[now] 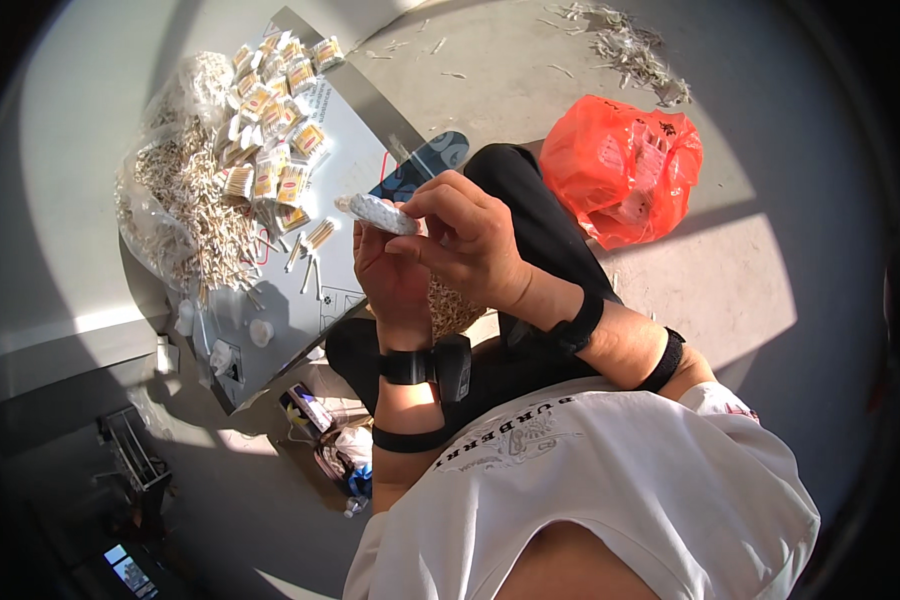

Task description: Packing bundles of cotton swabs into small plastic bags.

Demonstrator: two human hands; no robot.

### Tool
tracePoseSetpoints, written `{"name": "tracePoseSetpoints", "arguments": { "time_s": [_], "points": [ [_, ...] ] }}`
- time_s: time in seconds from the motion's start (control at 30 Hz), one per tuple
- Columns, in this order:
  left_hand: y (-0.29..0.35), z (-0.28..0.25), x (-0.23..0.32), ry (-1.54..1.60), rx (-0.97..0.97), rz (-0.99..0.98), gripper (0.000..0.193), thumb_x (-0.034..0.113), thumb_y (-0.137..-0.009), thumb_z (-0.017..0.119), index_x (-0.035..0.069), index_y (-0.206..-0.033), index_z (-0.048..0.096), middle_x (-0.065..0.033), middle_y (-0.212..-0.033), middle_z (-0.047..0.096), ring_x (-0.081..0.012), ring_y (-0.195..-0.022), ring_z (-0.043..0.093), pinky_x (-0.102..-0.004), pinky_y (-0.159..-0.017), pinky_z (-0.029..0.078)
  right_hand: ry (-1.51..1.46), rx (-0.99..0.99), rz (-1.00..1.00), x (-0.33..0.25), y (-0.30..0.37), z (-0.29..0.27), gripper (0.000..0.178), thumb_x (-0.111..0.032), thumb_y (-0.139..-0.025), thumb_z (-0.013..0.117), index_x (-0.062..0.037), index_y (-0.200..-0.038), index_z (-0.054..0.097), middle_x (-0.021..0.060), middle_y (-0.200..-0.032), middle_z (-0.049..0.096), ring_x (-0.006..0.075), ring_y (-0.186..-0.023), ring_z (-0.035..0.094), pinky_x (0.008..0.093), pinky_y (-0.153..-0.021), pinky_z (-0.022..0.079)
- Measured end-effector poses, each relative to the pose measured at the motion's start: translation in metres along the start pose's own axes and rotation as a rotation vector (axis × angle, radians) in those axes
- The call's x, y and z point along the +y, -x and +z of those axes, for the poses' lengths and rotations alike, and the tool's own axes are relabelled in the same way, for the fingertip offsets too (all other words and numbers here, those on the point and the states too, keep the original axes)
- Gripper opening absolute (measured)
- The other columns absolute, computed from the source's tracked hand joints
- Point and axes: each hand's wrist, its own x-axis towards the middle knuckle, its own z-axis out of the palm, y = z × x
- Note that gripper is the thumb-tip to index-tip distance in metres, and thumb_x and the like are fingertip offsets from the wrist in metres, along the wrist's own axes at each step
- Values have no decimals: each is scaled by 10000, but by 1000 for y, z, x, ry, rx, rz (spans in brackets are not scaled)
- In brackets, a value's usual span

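Over the near side of the table, both hands hold a bundle of cotton swabs (383, 214), its white tips packed together in a flat oval. My left hand (394, 275) supports it from below, with the fingers partly hidden behind it. The thumb and fingers of my right hand (473, 238) pinch its right end. Whether a clear wrapper surrounds the bundle is hard to tell. Left of my hands, several small packs of cotton swabs (292, 185) with yellow and red labels are piled up. A few loose cotton swabs (315, 240) lie beside them.
A clear plastic bag (142, 215) spills loose swabs across the grey table (355, 120). An orange-red plastic bag (620, 170) stands on the floor at right. Scattered white sticks (635, 55) lie beyond it. An open carton (305, 430) sits below the table.
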Motion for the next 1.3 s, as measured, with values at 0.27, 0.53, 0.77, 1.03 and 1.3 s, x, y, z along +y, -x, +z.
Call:
{"name": "tracePoseSetpoints", "arguments": {
  "time_s": [0.27, 0.53, 0.77, 1.03, 1.3],
  "points": [
    [-4, -11, -1, 184, -79, -92, 168, 138, -989, 500, 38, -1082, 597, -146, -1039, 665, -260, -975, 651, -379, -869, 545, 65, 28, -42, 3, -1, 1, 256, -68, -735, 806, -28, -897, 612, 46, -813, 557, 97, -572, 458, 232, -501, 386],
    [-4, -5, 1, 233, -50, -163, 161, 158, -975, 544, 40, -1071, 597, -121, -1017, 653, -223, -935, 650, -364, -847, 553, 57, 24, -107, -1, -4, 0, 221, -45, -744, 775, -25, -873, 596, 62, -811, 554, 125, -591, 509, 242, -511, 412],
    [-5, -3, 3, 175, -60, -141, 156, 149, -973, 543, 37, -1072, 588, -117, -996, 645, -227, -919, 647, -358, -836, 550, 55, 11, -122, -2, -6, -2, 238, -64, -741, 783, -20, -887, 601, 69, -826, 561, 140, -618, 533, 247, -527, 425],
    [-1, 2, -3, 64, -6, -58, 171, 149, -977, 530, 47, -1104, 584, -127, -1033, 663, -234, -932, 657, -366, -847, 552, 166, 49, -147, -3, -12, -3, 281, -93, -721, 796, -21, -918, 608, 89, -823, 577, 203, -648, 577, 287, -560, 457],
    [0, 10, -3, 57, 34, -35, 185, 158, -971, 544, 50, -1111, 598, -107, -1039, 667, -228, -952, 661, -366, -859, 549, 141, 43, -179, -1, -15, -2, 233, -66, -733, 771, -12, -892, 609, 101, -814, 576, 229, -663, 592, 299, -570, 472]
  ]
}}
